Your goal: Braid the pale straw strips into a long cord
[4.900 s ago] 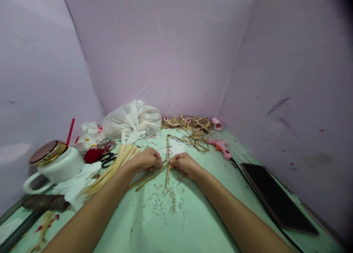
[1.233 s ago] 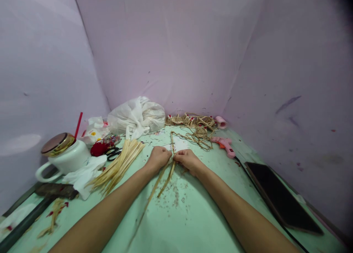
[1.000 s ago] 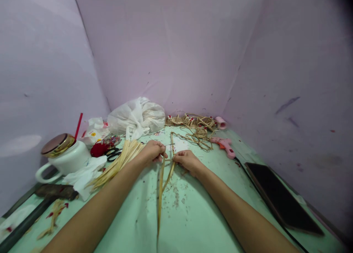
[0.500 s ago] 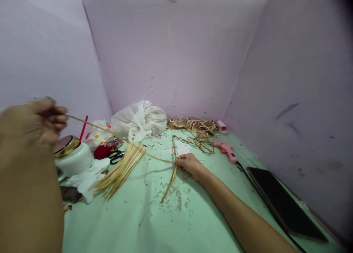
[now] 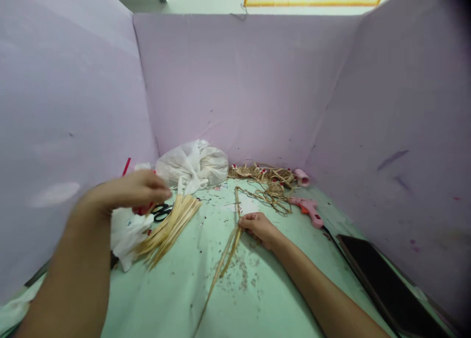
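Observation:
My right hand [image 5: 259, 230] pinches a twisted straw cord [image 5: 237, 201] just above the table, with its fingertips pressed together. Two loose tails hang from the pinch: a short one [image 5: 231, 257] and a longer, thinner strand [image 5: 209, 295] that runs to the bottom edge. My left hand [image 5: 142, 190] hovers over the left side, near the top of a bundle of dried straw strips [image 5: 170, 234]. Motion smears its fingers, so I cannot tell whether they hold anything. It partly covers a red item and black-handled scissors [image 5: 162, 213].
A white plastic bag [image 5: 195, 164] stands at the back. Right of it lie woven straw pieces [image 5: 253, 172], a pink thread spool [image 5: 302, 177] and a pink glue gun [image 5: 307, 209]. A dark tablet-like slab [image 5: 386, 284] lies at right. Lilac panels [image 5: 235, 83] enclose the table.
My left hand has let go of the long strand and swung right toward the straw bundle. The strand now hangs down toward me. My right hand keeps its pinch. The view has tilted up slightly.

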`<action>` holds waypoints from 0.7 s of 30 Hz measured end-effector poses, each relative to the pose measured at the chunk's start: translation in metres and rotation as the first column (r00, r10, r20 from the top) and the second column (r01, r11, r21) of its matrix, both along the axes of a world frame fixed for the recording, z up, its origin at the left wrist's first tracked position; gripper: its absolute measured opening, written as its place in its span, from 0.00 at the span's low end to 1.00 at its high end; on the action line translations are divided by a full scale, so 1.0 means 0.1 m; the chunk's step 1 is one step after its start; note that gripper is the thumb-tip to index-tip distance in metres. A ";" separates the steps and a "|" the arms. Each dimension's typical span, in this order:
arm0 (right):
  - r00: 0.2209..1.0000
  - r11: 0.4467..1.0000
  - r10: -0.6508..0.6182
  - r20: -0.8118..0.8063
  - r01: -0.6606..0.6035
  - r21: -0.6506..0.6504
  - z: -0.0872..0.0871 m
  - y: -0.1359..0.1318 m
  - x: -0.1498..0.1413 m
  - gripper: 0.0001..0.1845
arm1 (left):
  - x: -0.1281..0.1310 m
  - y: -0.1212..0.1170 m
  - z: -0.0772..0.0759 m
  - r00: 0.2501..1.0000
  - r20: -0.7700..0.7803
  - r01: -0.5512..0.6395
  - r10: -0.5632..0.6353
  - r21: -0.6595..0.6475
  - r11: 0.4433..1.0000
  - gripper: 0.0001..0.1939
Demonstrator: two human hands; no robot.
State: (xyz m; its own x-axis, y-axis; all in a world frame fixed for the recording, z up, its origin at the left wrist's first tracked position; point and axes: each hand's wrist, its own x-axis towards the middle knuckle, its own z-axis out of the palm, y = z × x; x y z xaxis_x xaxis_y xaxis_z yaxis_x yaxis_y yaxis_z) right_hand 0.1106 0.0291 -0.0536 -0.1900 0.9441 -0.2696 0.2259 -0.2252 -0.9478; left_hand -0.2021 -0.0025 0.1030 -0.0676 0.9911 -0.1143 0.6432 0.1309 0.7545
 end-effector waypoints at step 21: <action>0.978 0.999 -0.005 -0.208 -0.005 -0.049 -0.05 0.06 0.07 0.07 | 1.67 0.43 -1.35 0.949 0.257 0.249 -0.184 -0.247 0.937 0.05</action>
